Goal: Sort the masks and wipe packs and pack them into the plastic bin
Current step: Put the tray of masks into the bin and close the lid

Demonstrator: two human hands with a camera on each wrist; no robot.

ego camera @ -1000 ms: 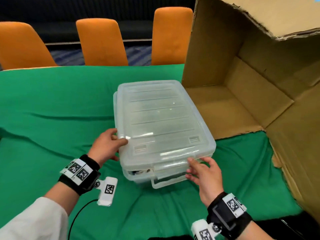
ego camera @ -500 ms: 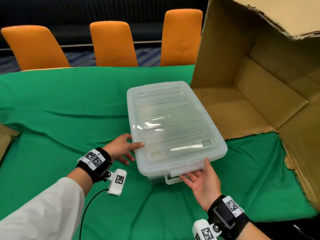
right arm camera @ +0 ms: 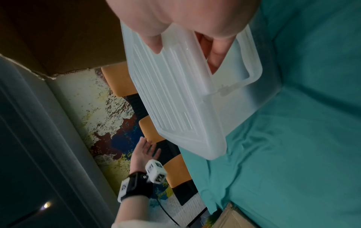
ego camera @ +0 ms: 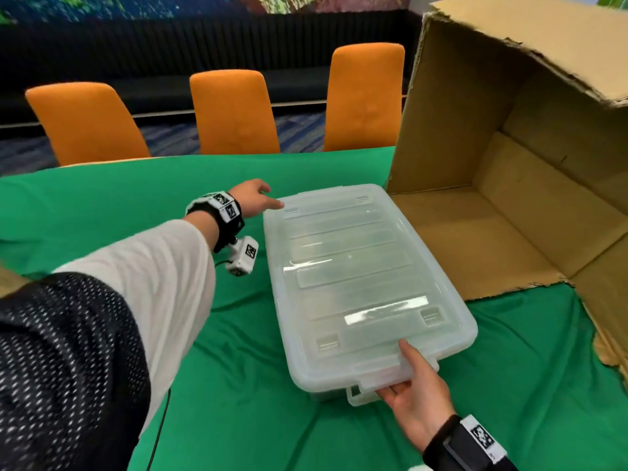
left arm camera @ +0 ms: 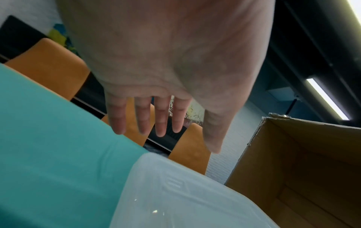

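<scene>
A translucent plastic bin (ego camera: 356, 266) with its lid on lies lengthwise on the green cloth (ego camera: 102, 205). My left hand (ego camera: 253, 200) reaches to the bin's far left corner. In the left wrist view its fingers (left arm camera: 160, 123) are straight and hover just above the lid (left arm camera: 185, 200). My right hand (ego camera: 413, 385) pinches the near end, thumb on top of the lid and fingers under the handle flap (right arm camera: 234, 80). No masks or wipe packs can be seen; whatever is inside the bin is hidden.
A large open cardboard box (ego camera: 509, 198) lies on its side against the bin's far right. Three orange chairs (ego camera: 234, 110) stand behind the table's far edge. Bare green cloth lies to the left of the bin and in front of it.
My left hand has left the bin's near left edge and stretched out to its far left corner. My right thumb has come up onto the lid while the fingers stay under the handle.
</scene>
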